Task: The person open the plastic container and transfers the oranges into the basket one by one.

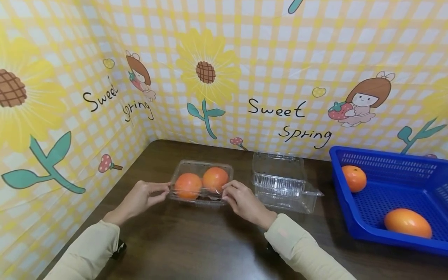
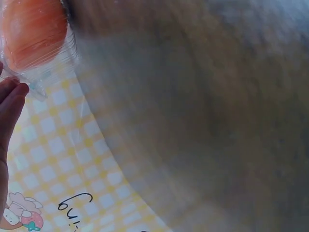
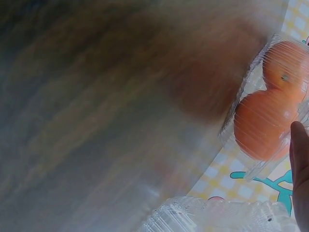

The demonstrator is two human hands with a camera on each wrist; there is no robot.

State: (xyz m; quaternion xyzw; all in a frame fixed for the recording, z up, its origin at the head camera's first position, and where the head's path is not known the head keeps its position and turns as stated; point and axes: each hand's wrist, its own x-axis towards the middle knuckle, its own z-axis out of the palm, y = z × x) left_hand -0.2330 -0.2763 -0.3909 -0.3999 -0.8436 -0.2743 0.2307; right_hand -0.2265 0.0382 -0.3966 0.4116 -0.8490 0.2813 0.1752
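Note:
A transparent plastic fruit box with two oranges in it, a left orange and a right orange, is between the two hands. My left hand pinches its left end between thumb and fingers. At the front right corner, my right hand grips the box edge with thumb and fingertips. Ribbed plastic lies over one orange in the left wrist view, where the left thumb and fingertip meet at the box's edge. Only part of my right hand shows in the right wrist view, beside the box.
More transparent plastic boxes stand on the brown table, right of the held box. Farther right, a blue basket contains an orange and a longer orange fruit. Yellow checked cloth rises behind and at the left.

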